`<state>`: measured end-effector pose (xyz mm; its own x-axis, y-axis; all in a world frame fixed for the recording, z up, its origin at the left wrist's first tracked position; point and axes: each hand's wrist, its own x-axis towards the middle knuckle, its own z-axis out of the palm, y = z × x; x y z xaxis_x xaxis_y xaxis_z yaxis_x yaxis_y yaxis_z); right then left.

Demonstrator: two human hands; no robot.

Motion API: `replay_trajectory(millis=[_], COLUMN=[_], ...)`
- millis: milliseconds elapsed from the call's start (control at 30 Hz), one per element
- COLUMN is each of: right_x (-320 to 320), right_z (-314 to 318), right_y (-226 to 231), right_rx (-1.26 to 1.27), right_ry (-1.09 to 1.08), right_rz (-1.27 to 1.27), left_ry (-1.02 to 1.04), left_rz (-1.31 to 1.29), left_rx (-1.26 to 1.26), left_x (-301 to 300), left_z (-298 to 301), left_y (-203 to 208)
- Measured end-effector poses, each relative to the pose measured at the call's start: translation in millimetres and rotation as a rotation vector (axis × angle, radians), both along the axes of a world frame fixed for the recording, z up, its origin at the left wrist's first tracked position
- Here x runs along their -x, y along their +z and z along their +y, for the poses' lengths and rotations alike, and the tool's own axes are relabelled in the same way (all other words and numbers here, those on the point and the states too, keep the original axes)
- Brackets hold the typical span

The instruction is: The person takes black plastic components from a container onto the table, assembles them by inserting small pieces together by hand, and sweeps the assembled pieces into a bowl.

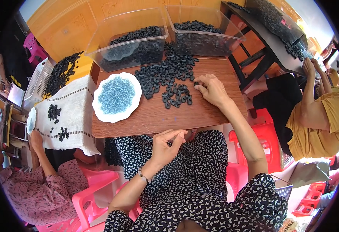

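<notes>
My left hand (166, 147) is closed in front of the table's near edge, thumb and forefinger pressed together. Something black shows inside its curled fingers, most likely small black plastic pieces. On the tabletop, my right hand (214, 92) has thumb and fingers pinched at a small black piece at the right of the heap. A loose heap of small black plastic pieces with holes (162, 73) spreads over the middle, and a smaller cluster (176, 96) lies nearer me. Left of them stands a white scalloped plate (96, 105) filled with tiny clear bluish beads (117, 94).
Two clear plastic bins (96, 52) (231, 36) of black pieces stand along the back of the brown table (138, 127). At left, a person sits by a cloth-covered table (75, 116) with more pieces. People sit around a dark table (270, 48) at right. Pink chairs (96, 185) flank me.
</notes>
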<state>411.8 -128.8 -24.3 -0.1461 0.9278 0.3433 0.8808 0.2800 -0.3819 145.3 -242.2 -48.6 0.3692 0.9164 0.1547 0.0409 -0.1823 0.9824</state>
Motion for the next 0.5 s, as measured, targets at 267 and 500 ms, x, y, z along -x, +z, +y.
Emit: replay_trajectory(millis=[267,500], right_x=[11.3,65.6], right_z=[-17.8,-82.2], right_y=[4.0,31.3], right_rx=[-0.054,-0.303], right_ry=[-0.030,0.336], right_rz=[0.208,0.196], left_ry=[0.046,-0.021], left_rz=[-0.061,-0.397], left_rx=[0.023,0.356], left_x=[1.2,3.9], left_z=[4.1,5.3], left_y=[-2.5,-2.4])
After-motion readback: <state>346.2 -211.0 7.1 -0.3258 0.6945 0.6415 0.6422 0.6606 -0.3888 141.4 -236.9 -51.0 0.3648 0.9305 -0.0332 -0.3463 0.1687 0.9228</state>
